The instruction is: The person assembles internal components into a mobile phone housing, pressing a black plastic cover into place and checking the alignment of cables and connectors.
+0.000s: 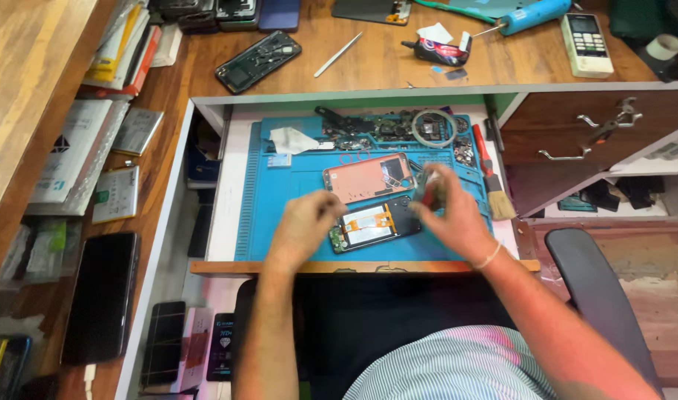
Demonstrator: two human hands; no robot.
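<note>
Head view: the opened phone (374, 224) lies on the blue repair mat (294, 215), at six o'clock from the pink back cover (367, 178). The left hand (303, 228) steadies it, fingers curled. The right hand (450, 215) pinches a small red-handled tool (429, 194); a slip could probably scratch the exposed board.

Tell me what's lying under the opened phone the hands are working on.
The opened phone rests on the blue work mat, just below a pink back cover. Whatever sits directly beneath the phone is covered; the left hand hides its left edge.

opened phone (372, 224) on mat (294, 222) | back cover (365, 178) behind it
</note>
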